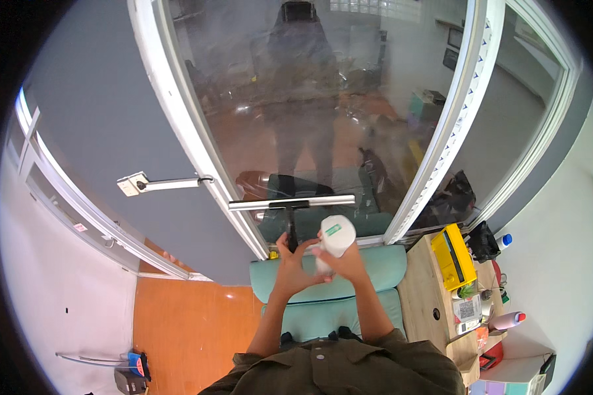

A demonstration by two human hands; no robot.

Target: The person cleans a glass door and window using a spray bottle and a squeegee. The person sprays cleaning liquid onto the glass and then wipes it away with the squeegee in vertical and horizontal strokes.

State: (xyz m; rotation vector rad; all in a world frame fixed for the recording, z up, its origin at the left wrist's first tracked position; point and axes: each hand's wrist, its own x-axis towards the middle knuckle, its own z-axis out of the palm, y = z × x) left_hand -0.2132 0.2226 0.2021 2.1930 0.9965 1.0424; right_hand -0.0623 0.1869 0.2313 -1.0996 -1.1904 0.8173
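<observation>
A window squeegee (pixel 291 203) with a wide blade and a black handle is upright in front of the glass pane (pixel 316 123). My left hand (pixel 296 274) has the lower end of the handle between thumb and fingers. That hand also reaches under a white container (pixel 338 234) with a green label on its end. My right hand (pixel 343 264) is wrapped around the container's side. Whether the container is a bottle or a roll is hard to tell, as my hands hide part of it. The glass looks hazy and shows a reflection of a person.
A teal padded sofa (pixel 341 313) stands between me and the window. To the right, a wooden desk (pixel 420 291) bears a yellow box (pixel 453 256), a black plastic bag (pixel 483 242) and a pink bottle (pixel 506 321). A wall socket (pixel 133 184) with a cable duct is at left, above the orange floor (pixel 192 326).
</observation>
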